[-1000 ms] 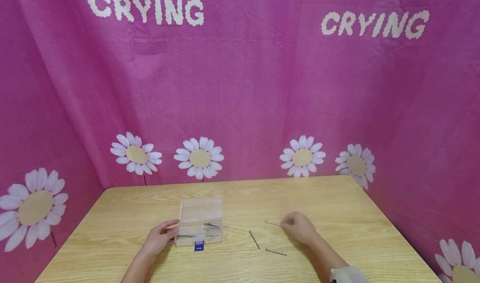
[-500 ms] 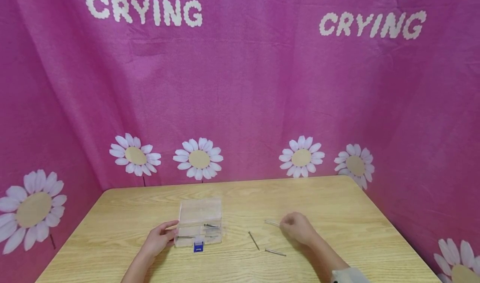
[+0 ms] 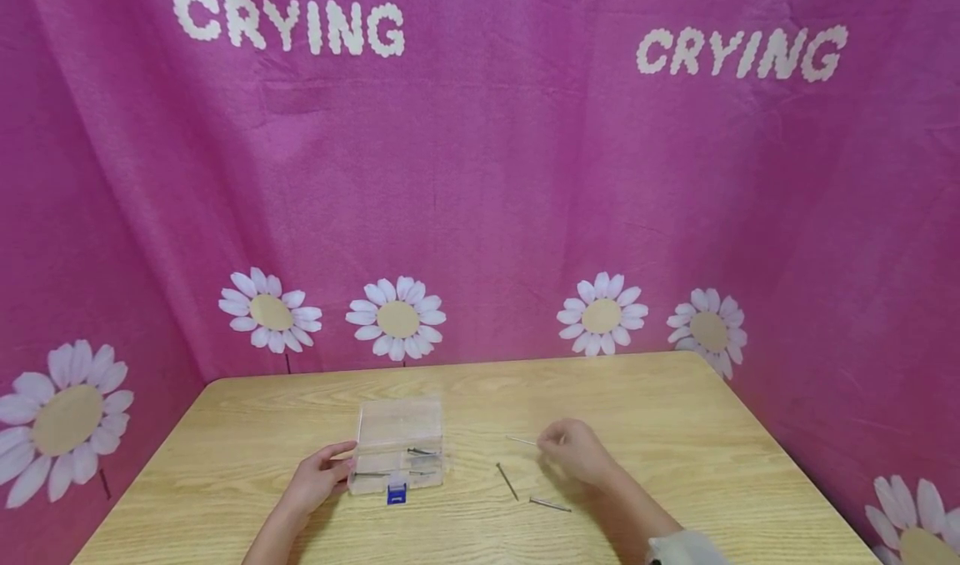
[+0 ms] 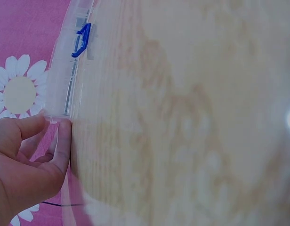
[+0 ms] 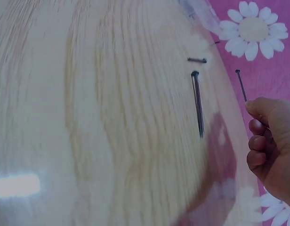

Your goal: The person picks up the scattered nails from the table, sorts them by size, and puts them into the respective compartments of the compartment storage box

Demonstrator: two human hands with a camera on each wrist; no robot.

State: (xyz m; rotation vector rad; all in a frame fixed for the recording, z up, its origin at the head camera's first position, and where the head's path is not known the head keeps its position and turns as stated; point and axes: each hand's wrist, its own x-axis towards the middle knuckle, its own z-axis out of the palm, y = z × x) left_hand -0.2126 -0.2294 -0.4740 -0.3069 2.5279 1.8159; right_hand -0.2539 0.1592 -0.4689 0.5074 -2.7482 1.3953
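Note:
A clear plastic box (image 3: 400,422) with a blue latch (image 3: 396,494) stands on the table, its lid raised at the back. Inside lie several nails (image 3: 422,451) in separate compartments. My left hand (image 4: 34,162) touches the box's left end with its thumb and fingertips, the fingers reaching out rather than curling round it. To the right, my right hand (image 3: 577,450) pinches a nail (image 5: 241,85) between thumb and finger near one end; its head points away from the hand. Two more nails lie on the tabletop between box and right hand, one slanted (image 3: 507,482) and one nearly crosswise (image 3: 550,505).
The wood-patterned table (image 3: 285,407) is bounded at the back and sides by a pink cloth (image 3: 480,173) printed with daisies and lettering. Light reflects off the tabletop in both wrist views.
My right hand has shifted a little to the left, carrying its nail toward the box. The left hand and the box stay where they were.

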